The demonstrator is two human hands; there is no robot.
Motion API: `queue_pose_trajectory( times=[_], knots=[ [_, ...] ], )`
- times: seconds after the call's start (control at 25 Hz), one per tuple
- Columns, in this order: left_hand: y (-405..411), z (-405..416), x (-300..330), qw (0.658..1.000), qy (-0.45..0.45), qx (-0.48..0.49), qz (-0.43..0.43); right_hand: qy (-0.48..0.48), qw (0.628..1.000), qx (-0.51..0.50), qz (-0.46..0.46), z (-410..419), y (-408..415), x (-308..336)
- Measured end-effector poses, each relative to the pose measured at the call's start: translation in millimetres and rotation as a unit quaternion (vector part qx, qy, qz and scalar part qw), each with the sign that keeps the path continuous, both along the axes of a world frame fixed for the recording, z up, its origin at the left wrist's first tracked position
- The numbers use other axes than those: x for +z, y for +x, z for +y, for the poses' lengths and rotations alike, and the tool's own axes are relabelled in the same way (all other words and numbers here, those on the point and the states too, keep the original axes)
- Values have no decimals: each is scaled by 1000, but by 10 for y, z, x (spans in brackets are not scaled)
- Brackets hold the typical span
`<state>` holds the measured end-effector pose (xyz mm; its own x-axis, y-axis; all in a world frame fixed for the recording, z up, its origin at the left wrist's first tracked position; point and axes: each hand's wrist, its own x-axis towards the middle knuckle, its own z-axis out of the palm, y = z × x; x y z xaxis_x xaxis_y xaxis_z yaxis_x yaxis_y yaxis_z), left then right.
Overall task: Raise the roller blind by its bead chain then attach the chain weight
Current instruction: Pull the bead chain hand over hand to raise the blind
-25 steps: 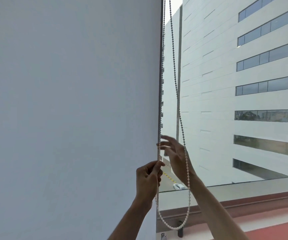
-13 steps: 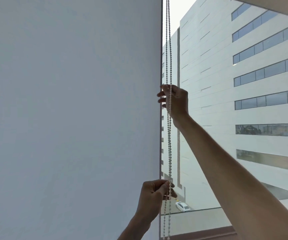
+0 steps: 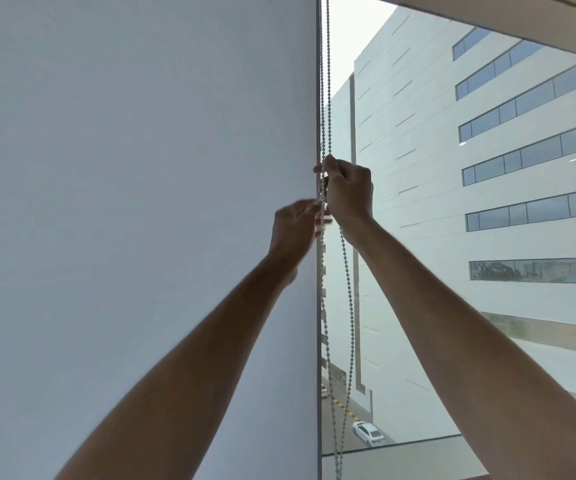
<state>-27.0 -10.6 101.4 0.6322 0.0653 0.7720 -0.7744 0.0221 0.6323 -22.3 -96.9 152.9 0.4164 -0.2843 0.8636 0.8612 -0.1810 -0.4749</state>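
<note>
Hands have swapped height since half a second ago. Left hand (image 3: 295,225) was low on the chain, near the sill; it is now up just under the right hand (image 3: 348,192), beside the blind's edge. It is motion-blurred, so I cannot tell whether its fingers have closed on the chain or are only reaching for it. Right hand sits about where it was on the chain, fingers curled round the bead chain (image 3: 347,306) at its upper knuckles, holding it.

Bead chain runs as two strands down the gap between the roller blind (image 3: 141,202) and the window glass (image 3: 452,237), from the top of frame past both hands to the bottom edge, where the loop's end is cut off.

Reading: this looks like a hand-over-hand pull, left hand resetting high for the next stroke. Roller blind covers the whole left of the view, with its bottom rail out of frame, so raising looks barely begun or not measurable from here. Chain weight is not visible; attaching it is not yet in hand.

Writing: none readable. No brand or label on blind, chain or the building opposite (image 3: 487,150).
</note>
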Motion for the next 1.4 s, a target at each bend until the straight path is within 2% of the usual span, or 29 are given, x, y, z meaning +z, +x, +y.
queue_pose_trajectory(
  times=[0.2,0.48,0.6,0.84,1.0,1.4],
  knots=[
    [-18,-76,860,994,-53,-91,-17,-18,1000,9,-11,-97,46,8],
    [7,-157,1097,982,-94,-160,-6,-47,989,138,13,-205,-9,26],
    [39,-204,1072,986,-85,-143,-20,-62,988,144,6,-244,24,19],
    [133,-298,986,964,-181,-191,-30,-89,989,112,-27,-229,146,-52],
    [214,-294,861,974,-167,-148,-40,-104,990,79,-45,-250,235,-170],
    [580,-229,-149,982,-144,-121,-10,-118,989,85,13,-208,500,-1208]
  ],
)
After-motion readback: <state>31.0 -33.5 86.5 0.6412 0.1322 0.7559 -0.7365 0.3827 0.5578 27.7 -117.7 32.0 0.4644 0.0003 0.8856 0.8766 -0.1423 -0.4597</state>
